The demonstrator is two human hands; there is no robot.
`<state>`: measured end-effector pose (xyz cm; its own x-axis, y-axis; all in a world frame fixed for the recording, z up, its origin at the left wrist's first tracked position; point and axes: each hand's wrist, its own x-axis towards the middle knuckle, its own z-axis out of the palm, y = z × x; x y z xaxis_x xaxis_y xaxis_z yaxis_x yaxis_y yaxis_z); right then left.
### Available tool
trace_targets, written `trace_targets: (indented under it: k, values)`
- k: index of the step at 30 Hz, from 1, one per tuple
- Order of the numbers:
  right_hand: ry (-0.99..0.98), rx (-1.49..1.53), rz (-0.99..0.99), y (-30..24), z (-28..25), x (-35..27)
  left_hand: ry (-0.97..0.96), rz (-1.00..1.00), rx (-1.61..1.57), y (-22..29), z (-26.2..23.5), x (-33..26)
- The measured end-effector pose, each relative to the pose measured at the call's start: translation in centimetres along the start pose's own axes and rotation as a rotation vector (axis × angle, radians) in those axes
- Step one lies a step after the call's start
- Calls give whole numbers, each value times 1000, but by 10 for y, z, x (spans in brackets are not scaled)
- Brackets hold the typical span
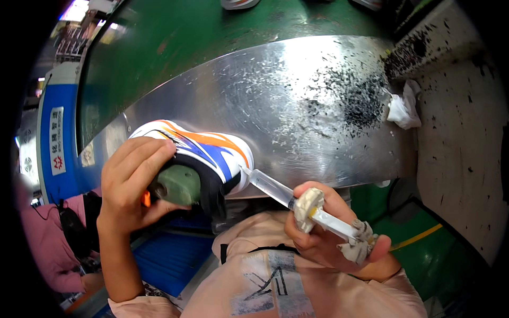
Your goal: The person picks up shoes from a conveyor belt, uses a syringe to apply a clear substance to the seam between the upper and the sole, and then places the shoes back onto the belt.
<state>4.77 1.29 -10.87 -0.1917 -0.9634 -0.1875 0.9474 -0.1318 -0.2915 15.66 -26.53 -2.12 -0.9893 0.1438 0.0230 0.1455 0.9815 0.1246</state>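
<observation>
One sports shoe [204, 146], white with orange and blue-violet bands and a black collar, near the close edge of the metal bench, left of centre; a green last [183, 185] fills its opening. One left hand [123, 183], grasping the shoe at the collar and last, fingers over the upper, thumb below. One syringe [271, 186], clear barrel, white plunger, its long axis slanting from the nozzle at upper left to the plunger end at lower right; the nozzle meets or all but meets the shoe's rounded right end, contact too fine to tell. One right hand [323, 243], grasping the syringe, fingers about the barrel's rear, thumb at the plunger end. Governing relation: the shoe lies to the left and slightly forward of the right hand, which is apart from it and linked only by the syringe; the left hand is the nearer, being on the shoe itself. Two wads on the syringe: one cream [307, 209] round its middle, one grey [358, 245] at the plunger end. One bench [222, 79], bare metal, dark specks scattered on its right part. One white crumpled bundle [404, 110] at the bench's right end. One blue panel [53, 140], far left; one person's pink sleeve [45, 244] below it.
</observation>
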Motion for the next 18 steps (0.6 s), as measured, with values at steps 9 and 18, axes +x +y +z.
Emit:
trace_targets:
  k: [9, 18]
  values:
    - [152, -18, 63, -21, 10, 3, -46, -120, 54, 27, 6, 23]
    - [64, 41, -135, 5, 9, -5, 50, -569, -3, 75, 12, 46]
